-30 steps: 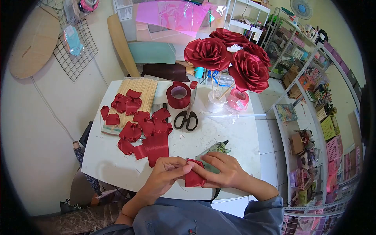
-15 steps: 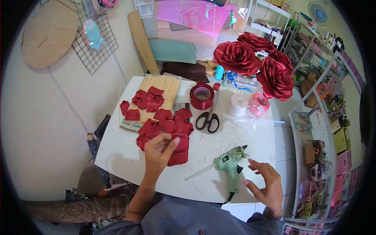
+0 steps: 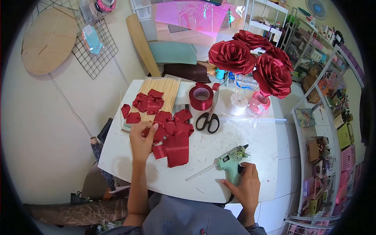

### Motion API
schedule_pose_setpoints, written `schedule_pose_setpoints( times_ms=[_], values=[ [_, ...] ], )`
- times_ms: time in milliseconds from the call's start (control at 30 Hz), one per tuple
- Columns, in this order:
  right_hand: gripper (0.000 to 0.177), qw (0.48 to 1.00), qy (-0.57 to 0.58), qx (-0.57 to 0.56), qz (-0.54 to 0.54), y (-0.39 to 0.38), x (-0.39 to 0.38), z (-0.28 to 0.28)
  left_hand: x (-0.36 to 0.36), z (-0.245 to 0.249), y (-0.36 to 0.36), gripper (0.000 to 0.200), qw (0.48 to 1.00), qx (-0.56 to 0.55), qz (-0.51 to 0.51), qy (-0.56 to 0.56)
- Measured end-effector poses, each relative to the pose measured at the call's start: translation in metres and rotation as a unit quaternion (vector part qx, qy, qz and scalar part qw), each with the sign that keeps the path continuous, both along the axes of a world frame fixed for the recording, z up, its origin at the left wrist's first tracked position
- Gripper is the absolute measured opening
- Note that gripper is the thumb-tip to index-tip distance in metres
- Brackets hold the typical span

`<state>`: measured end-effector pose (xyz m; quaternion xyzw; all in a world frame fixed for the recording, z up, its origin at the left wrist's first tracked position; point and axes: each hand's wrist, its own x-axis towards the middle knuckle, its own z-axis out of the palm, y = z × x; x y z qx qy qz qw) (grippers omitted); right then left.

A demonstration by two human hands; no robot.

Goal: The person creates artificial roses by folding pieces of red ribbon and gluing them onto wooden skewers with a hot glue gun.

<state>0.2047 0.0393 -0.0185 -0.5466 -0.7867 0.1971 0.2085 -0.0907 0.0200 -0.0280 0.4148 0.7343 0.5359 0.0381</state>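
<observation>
My left hand [image 3: 140, 138] pinches a red satin ribbon petal [image 3: 159, 134] between thumb and fingertips, over the pile of petals. Flat ribbon pieces [image 3: 178, 150] lie just to the right of it. My right hand [image 3: 246, 186] is around the handle of a pale green hot glue gun [image 3: 231, 166], thumb on one side and fingers by the black trigger. The gun lies on the table, a clear glue stick [image 3: 201, 172] poking out of its back end. Part of its handle is hidden by my hand.
More petals [image 3: 148, 102] rest on a bundle of wooden sticks [image 3: 166, 88]. Behind the pile are a red ribbon roll [image 3: 201, 102] and black-handled scissors [image 3: 207, 122]. Finished red ribbon roses [image 3: 272, 74] stand in a white holder [image 3: 237, 105], beside a pink roll [image 3: 259, 102].
My left hand has shifted left and slightly away from me, uncovering the flat ribbon pieces. The right hand has moved left from beside the glue gun onto its handle.
</observation>
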Motion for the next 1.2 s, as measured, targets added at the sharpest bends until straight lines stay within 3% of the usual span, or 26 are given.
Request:
schedule_pose_setpoints(
  times_ms=[67, 167, 333, 400, 467, 533, 600, 667, 800, 867, 1133, 1200],
  values=[
    [0.063, 1.0, -0.018, -0.023, -0.001, -0.001, 0.0, 0.002, -0.011, -0.006, 0.001, 0.017, 1.0, -0.031, -0.005, -0.005],
    [0.052, 0.999, 0.007, -0.036, -0.014, -0.002, -0.002, -0.001, -0.022, -0.001, -0.006, 0.031, 0.989, -0.102, -0.02, 0.102],
    [0.048, 0.997, 0.059, -0.026, -0.035, -0.003, -0.002, -0.007, -0.019, 0.025, -0.021, 0.037, 0.991, -0.114, 0.002, 0.071],
    [0.047, 0.996, 0.067, -0.041, -0.047, -0.003, -0.003, -0.006, -0.015, 0.031, -0.024, 0.04, 0.983, -0.008, 0.078, 0.163],
    [0.047, 0.986, 0.136, -0.064, -0.074, -0.003, -0.003, -0.007, -0.005, 0.033, -0.024, 0.038, 0.985, 0.028, 0.084, 0.149],
    [0.047, 0.977, 0.189, -0.07, -0.074, -0.003, 0.001, -0.013, 0.009, 0.031, -0.02, 0.033, 0.991, 0.029, -0.024, 0.128],
    [0.047, 0.965, 0.242, -0.075, -0.074, -0.004, 0.006, -0.024, 0.02, 0.019, -0.009, 0.034, 0.957, 0.008, -0.122, 0.263],
    [0.048, 0.903, 0.423, -0.067, -0.043, -0.004, 0.01, -0.034, 0.042, 0.016, -0.003, 0.037, 0.96, -0.044, -0.117, 0.252],
    [0.045, 0.846, 0.529, -0.07, -0.001, -0.006, 0.008, -0.032, 0.047, 0.004, 0.001, 0.042, 0.946, -0.148, -0.123, 0.26],
    [0.044, 0.775, 0.605, -0.185, -0.019, -0.01, 0.004, -0.02, 0.044, -0.003, 0.001, 0.039, 0.946, -0.143, -0.121, 0.263],
    [0.041, 0.763, 0.601, -0.238, 0.0, -0.012, 0.0, -0.016, 0.04, -0.011, 0.004, 0.017, 0.96, -0.021, -0.092, 0.265],
    [0.04, 0.721, 0.627, -0.296, 0.004, -0.014, 0.0, -0.017, 0.042, -0.006, 0.004, 0.017, 0.963, 0.017, -0.084, 0.257]
  ],
)
